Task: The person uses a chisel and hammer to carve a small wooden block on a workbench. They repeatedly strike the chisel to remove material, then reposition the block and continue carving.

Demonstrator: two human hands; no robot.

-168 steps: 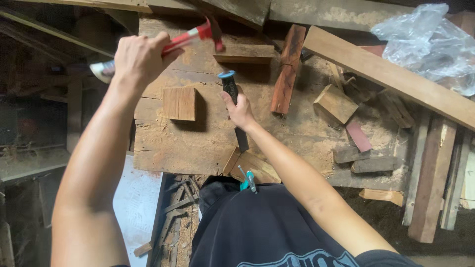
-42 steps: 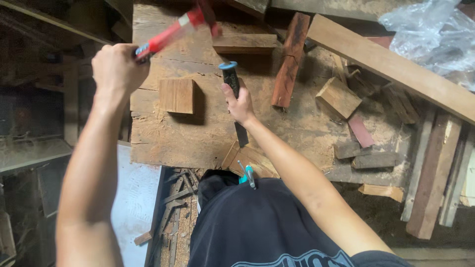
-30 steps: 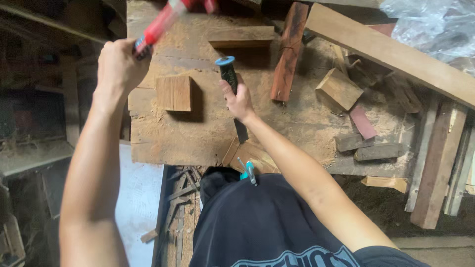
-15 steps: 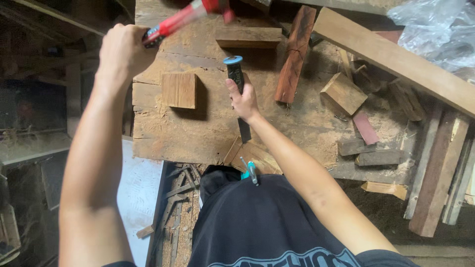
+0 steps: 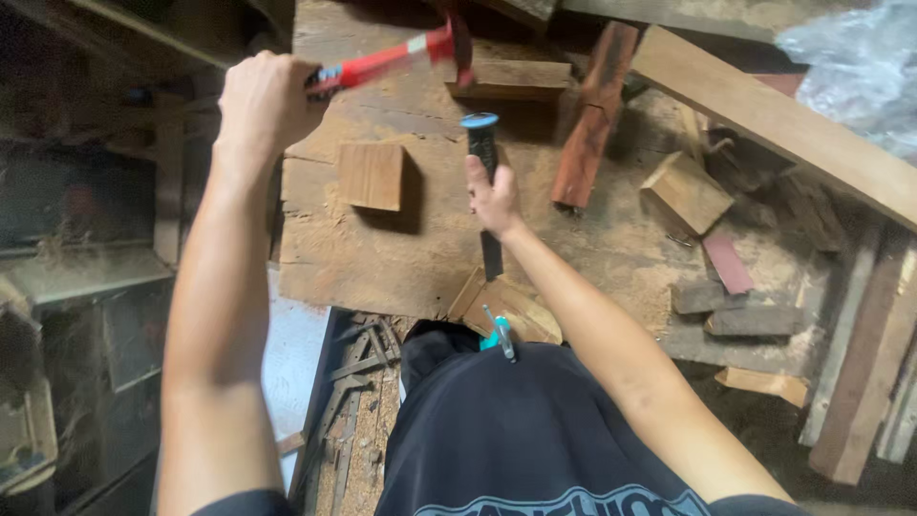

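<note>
A: What is the person working with?

B: A chisel point(image 5: 484, 182) stands nearly upright near the front edge of a worn wooden workbench point(image 5: 382, 258). It has a dark handle with a blue cap on top and a flat steel blade pointing down at a small wooden piece point(image 5: 506, 306) at the bench's near edge. The right hand point(image 5: 494, 196) is wrapped around the handle below the cap, fingers closed on it.

A: And the other hand?

B: The left hand point(image 5: 266, 100) is clenched around the end of a hammer point(image 5: 396, 59) with a red handle, raised over the bench, its head blurred.

A: How would these tools handle?

B: Both look rigid and fairly heavy for their size. The chisel's grip looks rubbery and non-slip; mid-handle seems the safe hold, leaving the cap bare. The hammer is best held near the handle's end.

A: Any containers?

B: None that I can make out. A square wood block point(image 5: 371, 175) lies on the bench left of the chisel, offcuts and planks point(image 5: 764, 115) scatter to the right, and crumpled clear plastic point(image 5: 855, 67) sits at the far right.
</note>
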